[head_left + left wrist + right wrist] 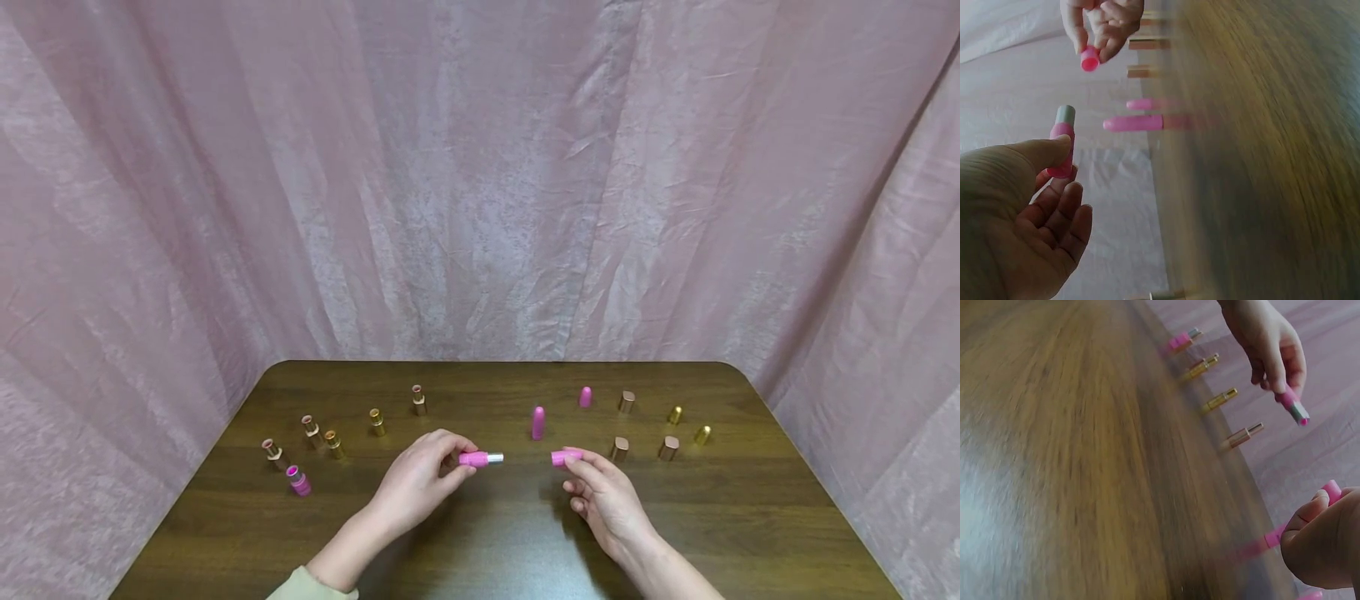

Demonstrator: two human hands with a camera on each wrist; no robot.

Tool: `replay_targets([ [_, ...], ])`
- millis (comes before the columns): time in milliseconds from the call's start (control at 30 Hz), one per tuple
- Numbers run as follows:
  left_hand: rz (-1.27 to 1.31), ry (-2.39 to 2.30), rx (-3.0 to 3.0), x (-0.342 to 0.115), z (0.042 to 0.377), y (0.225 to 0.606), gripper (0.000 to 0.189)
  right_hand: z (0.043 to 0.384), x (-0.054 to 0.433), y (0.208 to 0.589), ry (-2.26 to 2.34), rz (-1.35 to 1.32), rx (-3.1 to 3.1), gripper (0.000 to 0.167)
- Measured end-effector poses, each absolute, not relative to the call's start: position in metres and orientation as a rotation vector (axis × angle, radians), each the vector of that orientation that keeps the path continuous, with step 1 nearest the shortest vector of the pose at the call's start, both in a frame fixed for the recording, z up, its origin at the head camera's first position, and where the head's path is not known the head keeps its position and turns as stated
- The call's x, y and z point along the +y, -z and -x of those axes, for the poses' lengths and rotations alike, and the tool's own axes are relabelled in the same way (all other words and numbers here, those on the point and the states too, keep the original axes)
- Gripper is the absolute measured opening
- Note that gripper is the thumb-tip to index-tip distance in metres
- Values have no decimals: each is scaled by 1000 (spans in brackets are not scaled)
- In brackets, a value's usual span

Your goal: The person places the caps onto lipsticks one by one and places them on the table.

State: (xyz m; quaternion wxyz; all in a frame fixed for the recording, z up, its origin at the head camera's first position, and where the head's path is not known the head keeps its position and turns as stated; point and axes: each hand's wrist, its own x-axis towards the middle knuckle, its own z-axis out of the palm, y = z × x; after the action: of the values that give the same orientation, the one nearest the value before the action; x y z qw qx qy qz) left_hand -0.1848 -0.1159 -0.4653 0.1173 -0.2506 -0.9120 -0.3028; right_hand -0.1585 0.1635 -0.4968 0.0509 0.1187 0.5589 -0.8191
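Head view: the left hand [420,479] pinches a pink cylindrical lipstick tube [472,459], silver neck [496,458] pointing right (long axis sideways) toward the hollow pink cap [561,458] the right hand [609,500] pinches; the 2 are apart, nearly aligned.

A pale sleeve [309,585] (perhaps greenish cream; little shows) ends short of the left hand [422,478].
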Motion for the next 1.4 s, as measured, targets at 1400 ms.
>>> replay_targets([
  [1400, 834, 885, -2702, -72, 192, 465, 17, 157, 132, 499, 2487, -286, 1630, 32],
])
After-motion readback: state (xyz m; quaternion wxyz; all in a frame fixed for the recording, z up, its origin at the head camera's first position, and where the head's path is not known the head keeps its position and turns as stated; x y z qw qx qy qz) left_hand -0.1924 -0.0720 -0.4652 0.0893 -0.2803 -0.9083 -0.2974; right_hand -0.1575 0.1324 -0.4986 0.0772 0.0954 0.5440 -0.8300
